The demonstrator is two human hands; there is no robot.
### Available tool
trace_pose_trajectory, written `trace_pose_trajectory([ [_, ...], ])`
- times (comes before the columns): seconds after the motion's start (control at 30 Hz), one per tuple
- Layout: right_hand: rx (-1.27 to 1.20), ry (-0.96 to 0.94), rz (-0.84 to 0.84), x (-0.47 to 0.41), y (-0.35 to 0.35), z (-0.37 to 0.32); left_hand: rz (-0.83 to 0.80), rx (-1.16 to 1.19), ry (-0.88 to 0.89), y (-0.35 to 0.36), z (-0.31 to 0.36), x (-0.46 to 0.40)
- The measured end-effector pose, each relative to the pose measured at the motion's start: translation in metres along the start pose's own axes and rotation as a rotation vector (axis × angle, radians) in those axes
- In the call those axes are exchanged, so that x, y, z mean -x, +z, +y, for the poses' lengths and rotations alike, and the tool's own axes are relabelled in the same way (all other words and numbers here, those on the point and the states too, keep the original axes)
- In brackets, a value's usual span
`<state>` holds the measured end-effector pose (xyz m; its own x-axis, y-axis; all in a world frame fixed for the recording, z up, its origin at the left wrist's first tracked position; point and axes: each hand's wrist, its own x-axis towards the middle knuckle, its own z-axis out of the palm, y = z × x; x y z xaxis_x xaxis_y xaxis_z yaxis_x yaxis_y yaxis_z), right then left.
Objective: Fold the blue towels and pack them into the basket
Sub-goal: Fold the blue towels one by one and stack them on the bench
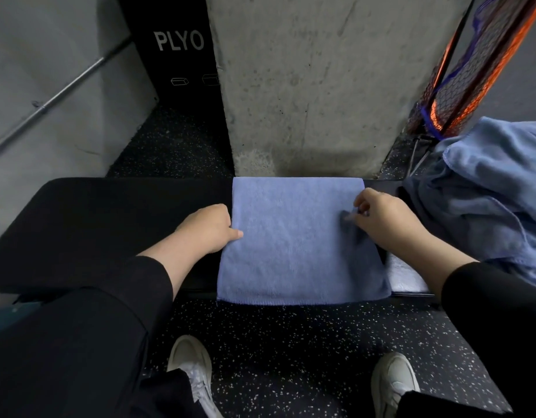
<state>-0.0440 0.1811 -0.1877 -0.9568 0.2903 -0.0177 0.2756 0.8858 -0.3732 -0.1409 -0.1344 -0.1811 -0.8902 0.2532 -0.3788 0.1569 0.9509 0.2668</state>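
1. Towel (297, 239) lies flat across the black table (94, 224), at centre in my view; its far edge meets the concrete pillar (306, 86) at 12 o'clock, and its near edge hangs just over the table's front lip at 6 o'clock.
2. I read its long axis as running 12 to 6, though it is close to square.
3. My left hand (208, 227) has its grip curled on the towel's 9 o'clock edge, thumb on top of the cloth.
4. My right hand (384, 218) pinches the 3 o'clock edge, which is rucked up and blurred there.
5. Open table stretches away at 9 o'clock; at 3 o'clock a heap of blue towels (496, 188) crowds close.
6. Speckled floor (291, 342) and both shoes (191, 366) sit at 6 o'clock.
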Motion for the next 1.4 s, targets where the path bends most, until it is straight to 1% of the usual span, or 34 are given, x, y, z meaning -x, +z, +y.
trace_pose_trajectory([
  [0.07,0.087,-0.111,0.038,0.009,-0.003,0.002,0.115,-0.009,0.096,0.003,-0.002,0.006],
  [0.1,0.085,-0.195,0.039,0.014,-0.005,0.003,0.159,-0.028,0.174,0.006,-0.003,0.009],
  [0.13,0.056,-0.293,0.008,0.021,-0.008,0.003,0.188,-0.055,0.266,0.008,-0.002,0.015],
  [0.2,0.018,-0.475,-0.116,0.040,-0.010,0.006,0.187,-0.097,0.471,0.016,-0.003,0.028],
  [0.27,0.097,-0.584,-0.230,0.061,-0.007,0.015,0.144,-0.198,0.634,0.026,-0.007,0.043],
  [0.3,0.146,-0.603,-0.264,0.070,-0.005,0.021,0.132,-0.260,0.683,0.030,-0.011,0.051],
  [0.37,0.200,-0.614,-0.287,0.085,-0.004,0.034,0.134,-0.312,0.721,0.038,-0.024,0.064],
  [0.5,0.165,-0.625,-0.201,0.102,-0.003,0.052,0.206,-0.399,0.748,0.049,-0.045,0.081],
  [0.57,0.107,-0.584,-0.178,0.107,-0.003,0.056,0.251,-0.405,0.746,0.054,-0.046,0.084],
  [0.67,0.066,-0.553,-0.111,0.107,-0.004,0.054,0.288,-0.346,0.764,0.050,-0.043,0.085],
  [0.77,0.032,-0.499,-0.118,0.100,-0.009,0.047,0.243,-0.257,0.718,0.040,-0.042,0.084],
  [0.87,-0.060,-0.383,-0.177,0.098,-0.019,0.037,0.154,-0.062,0.586,0.032,-0.041,0.083],
  [0.93,-0.090,-0.327,-0.221,0.097,-0.030,0.029,0.061,0.049,0.544,0.025,-0.038,0.085],
  [1.0,-0.130,-0.278,-0.249,0.100,-0.041,0.022,-0.033,0.180,0.458,0.013,-0.038,0.089],
  [1.1,-0.130,-0.224,-0.271,0.103,-0.051,0.013,-0.124,0.254,0.390,-0.002,-0.040,0.092],
  [1.17,-0.139,-0.213,-0.322,0.105,-0.056,0.008,-0.252,0.356,0.365,-0.008,-0.039,0.097],
  [1.27,-0.180,-0.183,-0.440,0.104,-0.061,0.002,-0.482,0.500,0.232,-0.012,-0.039,0.103],
  [1.3,-0.207,-0.170,-0.468,0.105,-0.063,-0.002,-0.534,0.521,0.214,-0.012,-0.039,0.105],
  [1.33,-0.237,-0.158,-0.473,0.104,-0.065,-0.005,-0.544,0.543,0.210,-0.013,-0.037,0.106],
  [1.37,-0.265,-0.142,-0.452,0.101,-0.065,-0.006,-0.504,0.586,0.207,-0.014,-0.036,0.104],
  [1.4,-0.292,-0.121,-0.415,0.098,-0.065,-0.007,-0.418,0.637,0.205,-0.014,-0.034,0.101],
])
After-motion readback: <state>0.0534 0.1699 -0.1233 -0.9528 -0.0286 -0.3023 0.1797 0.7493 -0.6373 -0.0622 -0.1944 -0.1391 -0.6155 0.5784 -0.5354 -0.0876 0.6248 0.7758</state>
